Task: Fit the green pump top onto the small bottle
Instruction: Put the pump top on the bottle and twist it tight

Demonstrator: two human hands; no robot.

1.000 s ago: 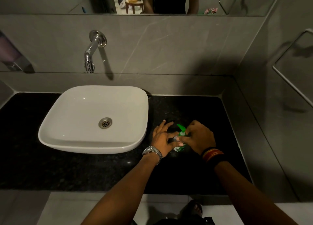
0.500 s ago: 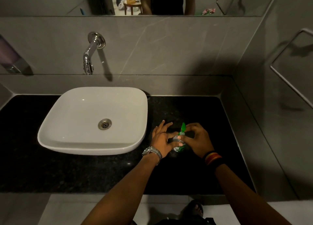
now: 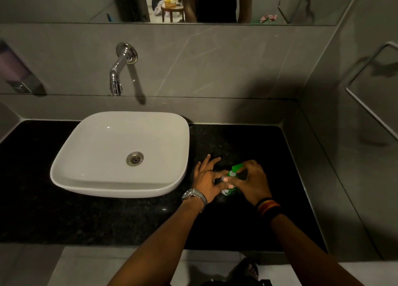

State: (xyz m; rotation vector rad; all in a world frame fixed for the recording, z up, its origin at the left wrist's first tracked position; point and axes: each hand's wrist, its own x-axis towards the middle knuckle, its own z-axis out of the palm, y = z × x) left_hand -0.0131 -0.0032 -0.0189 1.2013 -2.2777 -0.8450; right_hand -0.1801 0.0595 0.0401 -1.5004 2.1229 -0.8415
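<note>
Two hands closed around small bottle point(image 3: 228, 191), left hand point(image 3: 206, 179) steadying, right hand point(image 3: 252, 181) gripping green pump top point(image 3: 236, 168), label unreadable

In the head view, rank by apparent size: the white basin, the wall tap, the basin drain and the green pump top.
1. white basin
2. wall tap
3. and 4. basin drain and green pump top look alike, and fingers partly cover the pump top, so I cannot rank them.

The black speckled countertop point(image 3: 107, 221) carries a white basin point(image 3: 103, 147) and the small bottle point(image 3: 228, 191).
</note>
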